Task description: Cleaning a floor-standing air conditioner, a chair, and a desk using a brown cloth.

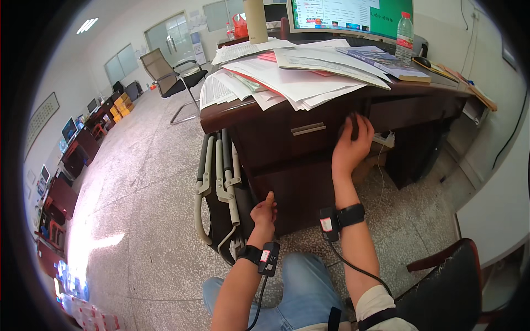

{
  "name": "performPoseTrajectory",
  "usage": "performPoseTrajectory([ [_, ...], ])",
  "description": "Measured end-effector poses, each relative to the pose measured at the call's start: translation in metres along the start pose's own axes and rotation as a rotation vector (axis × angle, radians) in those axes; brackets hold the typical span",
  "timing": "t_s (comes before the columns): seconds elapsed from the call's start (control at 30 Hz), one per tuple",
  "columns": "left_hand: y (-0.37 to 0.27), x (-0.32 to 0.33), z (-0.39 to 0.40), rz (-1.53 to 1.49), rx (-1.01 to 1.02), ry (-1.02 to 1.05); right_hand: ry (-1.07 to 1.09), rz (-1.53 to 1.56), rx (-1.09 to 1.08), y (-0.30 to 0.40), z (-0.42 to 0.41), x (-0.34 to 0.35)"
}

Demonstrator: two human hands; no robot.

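Note:
My right hand (pixel 354 142) is raised at the front of a dark wooden desk (pixel 290 198), right of the metal drawer handle (pixel 308 128). Its fingers curl near a dark shape beneath the desktop; whether they grip it cannot be told. Lower down, my left hand (pixel 265 210) is by the desk's lower front with its fingers curled and thumb pointing up; nothing shows in it. Loose papers (pixel 290 78) lie spread over the desktop and overhang its front edge. A paperback book (pixel 385 62) lies at their right, with a plastic bottle (pixel 404 39) beside it.
A folded metal-framed item (pixel 225 182) leans at the desk's left side. A monitor (pixel 352 16) and a beige cylindrical flask (pixel 255 22) stand on the desktop. A white power strip (pixel 385 139) is under it. A worn black chair (pixel 443 285) is at lower right, an office chair (pixel 172 78) farther back.

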State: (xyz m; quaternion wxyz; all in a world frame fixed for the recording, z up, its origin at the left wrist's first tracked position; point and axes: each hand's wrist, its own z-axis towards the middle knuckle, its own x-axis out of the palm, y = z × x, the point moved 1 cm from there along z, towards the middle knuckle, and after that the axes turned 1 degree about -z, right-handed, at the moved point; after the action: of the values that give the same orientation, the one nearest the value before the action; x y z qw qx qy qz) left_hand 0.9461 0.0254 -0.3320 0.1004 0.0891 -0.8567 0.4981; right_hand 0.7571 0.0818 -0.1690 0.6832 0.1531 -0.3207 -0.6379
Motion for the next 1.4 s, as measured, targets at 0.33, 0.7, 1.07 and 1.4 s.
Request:
performPoseTrajectory([
  [0.33, -0.003, -0.007, 0.006, -0.006, 0.041, -0.022, 0.671, 0.272, -0.550, 0.055, -0.071, 0.011],
  [0.7, 0.004, 0.013, 0.000, 0.053, 0.050, 0.021, -0.011, 0.064, 0.105, 0.024, 0.015, 0.028],
  [1.07, 0.016, 0.013, 0.019, 0.058, 0.091, 0.028, 0.366, 0.259, -0.336, 0.070, -0.071, 0.036],
  [1.4, 0.029, -0.009, 0.051, -0.076, 0.351, 0.156, 0.434, 0.369, -0.253, 0.110, -0.104, 0.039],
])
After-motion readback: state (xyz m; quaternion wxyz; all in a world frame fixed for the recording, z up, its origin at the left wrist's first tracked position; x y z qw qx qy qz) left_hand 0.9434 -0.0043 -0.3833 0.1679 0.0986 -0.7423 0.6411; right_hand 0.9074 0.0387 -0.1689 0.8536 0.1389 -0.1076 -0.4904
